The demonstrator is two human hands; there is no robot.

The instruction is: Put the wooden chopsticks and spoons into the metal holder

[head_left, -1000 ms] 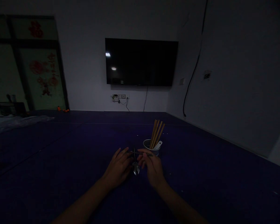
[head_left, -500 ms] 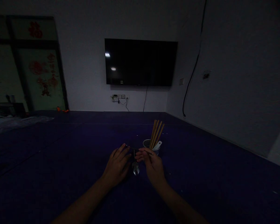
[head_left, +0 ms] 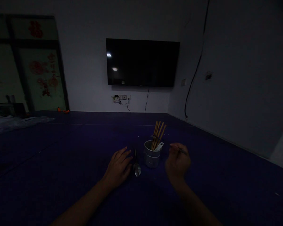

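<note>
My left hand (head_left: 118,165) lies on the dark blue surface with its fingers stretched out, holding nothing. Just right of its fingertips a metal spoon (head_left: 137,169) rests with its bowl toward me. My right hand (head_left: 178,160), slightly blurred, is raised right of a light metal cup (head_left: 152,158) and pinches a thin metal utensil (head_left: 182,151). The utensil's dark far end seems to cross in front of the chopsticks; its shape is too dark to name. Several wooden chopsticks (head_left: 160,131) and a white spoon handle (head_left: 159,146) stick up out of the cup.
The blue surface (head_left: 96,135) reaches back to the wall, where a dark television (head_left: 142,62) hangs above sockets (head_left: 122,97). Clear plastic sheeting (head_left: 21,124) lies at the far left. A black cable (head_left: 198,64) hangs down the right wall.
My right hand has moved right and slightly up with the utensil, from above the metal spoon to beyond the cup, uncovering the cup's front. My left hand has stayed nearly still.
</note>
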